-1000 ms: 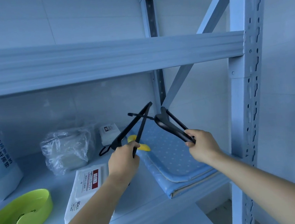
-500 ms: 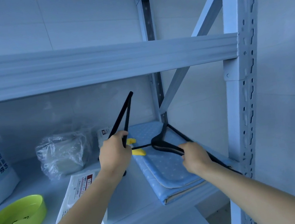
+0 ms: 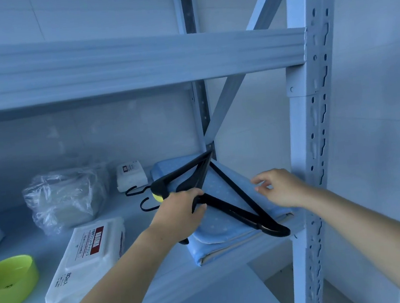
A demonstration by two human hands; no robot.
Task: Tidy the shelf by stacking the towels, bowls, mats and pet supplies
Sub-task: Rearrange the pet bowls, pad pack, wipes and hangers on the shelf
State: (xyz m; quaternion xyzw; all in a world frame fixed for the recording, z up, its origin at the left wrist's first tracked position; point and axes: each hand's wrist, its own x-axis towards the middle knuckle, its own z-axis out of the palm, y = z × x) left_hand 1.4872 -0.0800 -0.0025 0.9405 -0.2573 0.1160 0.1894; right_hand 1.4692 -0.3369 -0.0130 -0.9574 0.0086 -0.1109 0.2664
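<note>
Black hangers (image 3: pixel 194 177) on edge-side mat (image 3: pixel 228 230); L hand (image 3: pixel 178 213) grips, R hand (image 3: pixel 283 189) loose.

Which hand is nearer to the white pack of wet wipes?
Left. The left hand, gripping the black hangers, is just right of the wipes pack; the right hand hovers farther right, over the far edge of the blue mat.

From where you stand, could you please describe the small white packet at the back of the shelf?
Find the rear upright post, then the folded blue dotted mat at its foot. Just left of the mat's far corner sits the small white packet. It is far smaller than the flat wipes pack in front and opaque, unlike the clear plastic bag beside it.
</note>
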